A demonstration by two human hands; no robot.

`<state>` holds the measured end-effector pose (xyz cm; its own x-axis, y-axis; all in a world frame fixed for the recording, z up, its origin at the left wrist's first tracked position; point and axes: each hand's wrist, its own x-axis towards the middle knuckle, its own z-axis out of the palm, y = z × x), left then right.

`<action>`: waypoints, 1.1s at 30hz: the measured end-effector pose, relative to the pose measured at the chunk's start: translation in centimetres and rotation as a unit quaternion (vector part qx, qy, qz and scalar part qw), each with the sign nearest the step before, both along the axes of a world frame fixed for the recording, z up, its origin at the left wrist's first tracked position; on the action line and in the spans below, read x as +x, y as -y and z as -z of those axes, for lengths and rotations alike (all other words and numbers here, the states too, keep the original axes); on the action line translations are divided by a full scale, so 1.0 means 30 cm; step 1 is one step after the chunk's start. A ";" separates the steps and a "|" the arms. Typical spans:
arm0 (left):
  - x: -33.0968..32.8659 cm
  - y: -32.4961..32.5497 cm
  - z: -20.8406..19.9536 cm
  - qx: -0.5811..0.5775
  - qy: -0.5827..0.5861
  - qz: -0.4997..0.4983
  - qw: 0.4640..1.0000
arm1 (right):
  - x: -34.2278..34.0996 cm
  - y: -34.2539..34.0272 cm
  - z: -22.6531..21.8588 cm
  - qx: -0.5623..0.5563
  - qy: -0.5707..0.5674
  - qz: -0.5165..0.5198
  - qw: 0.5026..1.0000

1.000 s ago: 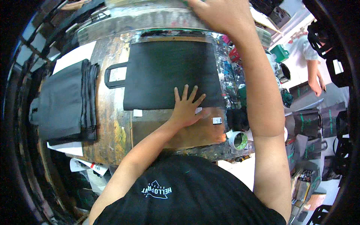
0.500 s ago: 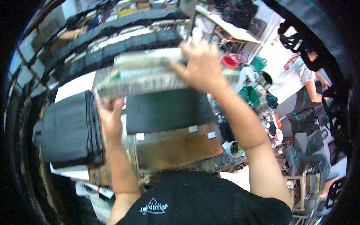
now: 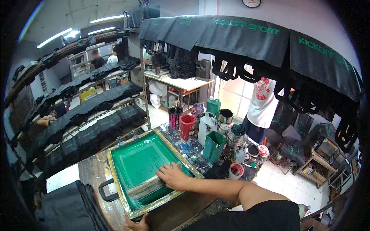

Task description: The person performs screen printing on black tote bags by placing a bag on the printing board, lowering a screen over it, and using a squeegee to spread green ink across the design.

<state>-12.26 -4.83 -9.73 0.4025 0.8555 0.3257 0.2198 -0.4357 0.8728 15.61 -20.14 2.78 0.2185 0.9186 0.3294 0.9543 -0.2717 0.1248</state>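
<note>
Screen frame [image 3: 119, 181]: could slip — uneven push on squeegee [image 3: 144, 188]
Right hand [image 3: 172, 176]: grasps squeegee
Left hand [image 3: 137, 224]: at frame's corner — grip unclear

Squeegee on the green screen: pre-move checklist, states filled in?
1. Right hand on the squeegee: ok.
2. Green ink present inside the screen frame: ok.
3. Left hand at the frame's near left corner: ok; firmness of hold: cannot tell.
4. Black handle outside the frame's left side: ok.
5. Alignment of the material underneath: cannot tell, hidden.
6. Squeegee edge evenly on the mesh: cannot tell.
</note>
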 end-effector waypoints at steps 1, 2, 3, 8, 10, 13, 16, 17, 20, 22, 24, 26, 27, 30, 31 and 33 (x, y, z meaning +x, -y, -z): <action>-0.007 0.027 -0.073 -0.028 -0.004 0.020 0.999 | -0.010 -0.006 0.023 0.028 0.011 0.005 1.000; -0.020 0.019 -0.062 0.017 -0.022 -0.010 1.000 | -0.014 -0.028 0.030 0.009 -0.014 -0.003 1.000; -0.029 0.012 -0.028 0.060 -0.038 -0.036 0.997 | -0.012 -0.038 0.028 -0.011 -0.037 -0.007 0.999; -0.031 0.026 -0.014 0.015 -0.043 -0.039 0.998 | 0.030 -0.014 -0.002 -0.024 -0.078 -0.049 0.995; -0.028 0.020 -0.005 -0.031 -0.036 -0.019 0.999 | 0.045 -0.014 0.006 -0.013 -0.083 -0.047 0.995; -0.014 0.013 0.036 -0.008 -0.036 -0.051 0.998 | 0.048 -0.025 -0.010 -0.001 -0.090 -0.044 0.995; -0.015 -0.002 0.066 0.022 -0.015 -0.065 0.998 | 0.048 -0.043 -0.067 -0.001 -0.087 -0.041 0.995; -0.021 -0.006 0.053 0.035 -0.043 -0.078 0.995 | 0.050 -0.054 -0.090 0.000 -0.084 -0.039 0.996; -0.006 -0.022 0.116 0.002 -0.019 -0.041 0.999 | 0.056 -0.019 -0.126 -0.019 -0.100 -0.021 0.995; -0.014 -0.018 0.107 0.011 -0.014 -0.049 0.999 | 0.029 -0.018 -0.130 -0.032 -0.122 -0.039 0.991; -0.021 -0.005 0.076 0.004 -0.040 -0.051 0.998 | -0.004 0.004 -0.085 -0.034 -0.132 -0.044 0.990; -0.025 0.004 0.097 0.044 -0.040 -0.059 0.997 | -0.044 0.020 -0.051 -0.040 -0.133 -0.038 0.990; -0.034 0.013 0.083 0.050 -0.063 -0.068 0.994 | -0.064 0.018 -0.042 -0.042 -0.129 -0.033 0.990; -0.034 0.011 0.064 0.065 -0.062 -0.063 0.994 | -0.077 -0.011 -0.023 -0.046 -0.102 -0.015 0.994; -0.022 0.007 0.031 0.060 -0.053 -0.054 0.995 | -0.057 -0.033 -0.013 -0.041 -0.086 -0.012 0.995; -0.030 0.011 0.034 0.082 -0.068 -0.055 0.993 | -0.002 -0.082 0.012 -0.019 -0.072 -0.015 0.997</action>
<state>-13.15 -5.15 -10.74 0.3583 0.8370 0.4136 0.3847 -0.5361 0.7514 15.56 -17.69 2.41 0.2339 0.9363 0.2619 0.9705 -0.2410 -0.0050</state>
